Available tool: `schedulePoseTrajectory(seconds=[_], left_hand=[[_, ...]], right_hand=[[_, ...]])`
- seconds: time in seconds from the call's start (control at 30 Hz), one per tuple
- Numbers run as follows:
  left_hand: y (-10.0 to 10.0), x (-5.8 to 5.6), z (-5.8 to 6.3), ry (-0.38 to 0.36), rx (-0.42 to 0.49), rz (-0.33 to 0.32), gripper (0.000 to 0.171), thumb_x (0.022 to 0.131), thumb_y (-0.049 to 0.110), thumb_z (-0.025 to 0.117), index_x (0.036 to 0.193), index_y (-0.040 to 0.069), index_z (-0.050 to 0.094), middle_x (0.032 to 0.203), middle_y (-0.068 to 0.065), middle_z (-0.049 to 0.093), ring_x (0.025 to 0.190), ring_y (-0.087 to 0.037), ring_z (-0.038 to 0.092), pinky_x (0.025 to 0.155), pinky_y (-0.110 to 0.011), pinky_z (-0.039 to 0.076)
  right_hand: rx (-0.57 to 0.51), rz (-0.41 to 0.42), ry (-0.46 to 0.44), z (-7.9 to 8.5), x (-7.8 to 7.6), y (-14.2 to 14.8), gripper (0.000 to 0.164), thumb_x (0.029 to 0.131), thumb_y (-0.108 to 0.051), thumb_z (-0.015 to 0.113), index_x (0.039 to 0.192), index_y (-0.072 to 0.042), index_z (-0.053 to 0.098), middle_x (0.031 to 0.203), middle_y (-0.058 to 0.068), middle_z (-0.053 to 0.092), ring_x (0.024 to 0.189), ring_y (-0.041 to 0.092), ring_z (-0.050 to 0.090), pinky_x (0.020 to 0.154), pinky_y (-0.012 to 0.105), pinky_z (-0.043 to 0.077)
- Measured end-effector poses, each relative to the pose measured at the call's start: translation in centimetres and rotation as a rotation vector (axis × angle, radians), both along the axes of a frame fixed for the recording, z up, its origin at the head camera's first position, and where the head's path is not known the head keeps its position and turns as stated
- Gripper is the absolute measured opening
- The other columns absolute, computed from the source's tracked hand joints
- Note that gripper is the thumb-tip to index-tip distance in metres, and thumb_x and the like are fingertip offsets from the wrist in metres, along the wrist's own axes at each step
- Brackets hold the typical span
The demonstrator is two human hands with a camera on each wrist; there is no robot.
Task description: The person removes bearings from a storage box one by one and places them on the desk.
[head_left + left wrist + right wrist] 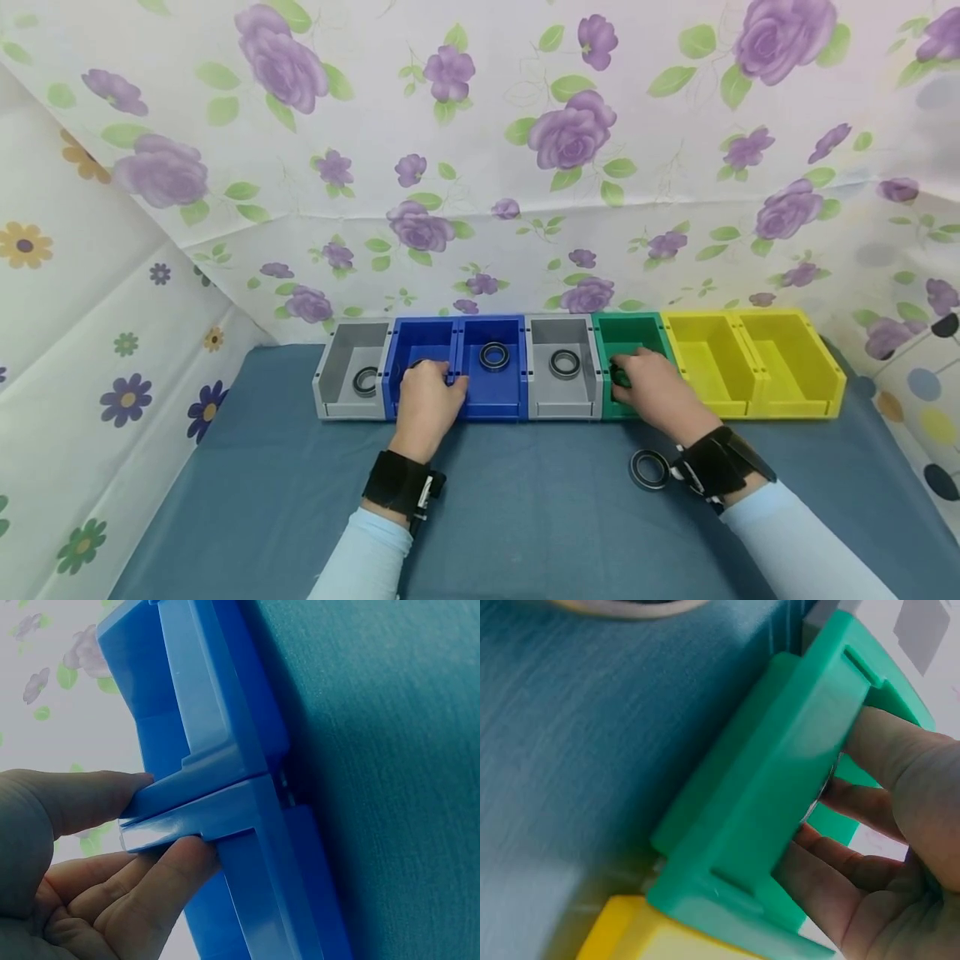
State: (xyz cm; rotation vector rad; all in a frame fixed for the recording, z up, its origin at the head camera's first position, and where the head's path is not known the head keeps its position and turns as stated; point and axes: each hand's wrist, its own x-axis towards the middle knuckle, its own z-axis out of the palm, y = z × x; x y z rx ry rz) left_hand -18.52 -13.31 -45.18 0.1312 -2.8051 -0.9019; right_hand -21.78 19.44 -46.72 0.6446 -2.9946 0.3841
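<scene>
My left hand (pixel 427 402) is at the front of the two blue bins (pixel 491 407). Thumb and fingers pinch their adjoining side walls (pixel 187 799) from both sides. Behind this hand, a bearing in the left blue bin is mostly hidden; another bearing (pixel 494 357) lies flat in the right blue bin. My right hand (pixel 663 393) reaches over the front of the green bin (pixel 633 325), its fingers curled round a ring-shaped bearing (pixel 619 374). A thin metallic edge of it shows between the fingers in the right wrist view; the green front wall (pixel 757 780) hides the rest.
One bearing (pixel 648 470) lies on the blue cloth (pixel 525 517) near my right wrist. Grey bins on the left and in the middle each hold a bearing (pixel 365 382). Two yellow bins (pixel 795 367) adjoin the green one. Behind the row hangs a flowered curtain (pixel 480 167).
</scene>
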Motion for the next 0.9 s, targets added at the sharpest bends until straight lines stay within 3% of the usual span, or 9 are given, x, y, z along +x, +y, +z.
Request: schedulePoseTrajectory(seconds=[0.23, 0.47, 0.63, 0.9], left_hand=[[0.0, 0.1, 0.2, -0.014, 0.013, 0.005, 0.034, 0.085, 0.028, 0.067, 0.108, 0.002, 0.067, 0.109, -0.012, 0.063, 0.099, -0.021, 0.059, 0.074, -0.034, 0.05], [0.1, 0.1, 0.2, -0.013, 0.017, 0.009, 0.033, 0.084, 0.026, 0.068, 0.107, 0.002, 0.067, 0.11, -0.012, 0.063, 0.1, -0.021, 0.059, 0.076, -0.035, 0.05], [0.1, 0.1, 0.1, -0.009, 0.012, 0.009, 0.034, 0.084, 0.026, 0.069, 0.107, 0.002, 0.067, 0.109, -0.012, 0.063, 0.1, -0.022, 0.059, 0.076, -0.036, 0.05], [0.1, 0.1, 0.1, -0.002, -0.002, 0.018, 0.034, 0.083, 0.026, 0.069, 0.107, 0.002, 0.067, 0.109, -0.013, 0.063, 0.1, -0.022, 0.059, 0.077, -0.036, 0.05]], right_hand=[[-0.022, 0.013, 0.034, 1.4, 0.9, 0.5, 0.045, 0.085, -0.026, 0.068, 0.121, 0.0, 0.058, 0.099, 0.015, 0.059, 0.089, 0.028, 0.054, 0.069, 0.038, 0.049], [-0.063, 0.022, 0.101, 2.4, 1.6, 0.5, 0.045, 0.084, -0.028, 0.069, 0.119, -0.001, 0.06, 0.095, 0.011, 0.055, 0.079, 0.022, 0.052, 0.063, 0.032, 0.048], [-0.097, 0.021, 0.131, 3.8, 2.5, 0.1, 0.047, 0.083, -0.028, 0.07, 0.12, -0.002, 0.059, 0.101, 0.013, 0.055, 0.086, 0.025, 0.054, 0.066, 0.033, 0.05], [-0.102, 0.084, 0.227, 5.9, 4.0, -1.5, 0.047, 0.08, -0.027, 0.073, 0.118, -0.002, 0.06, 0.103, 0.014, 0.056, 0.086, 0.024, 0.056, 0.065, 0.03, 0.051]])
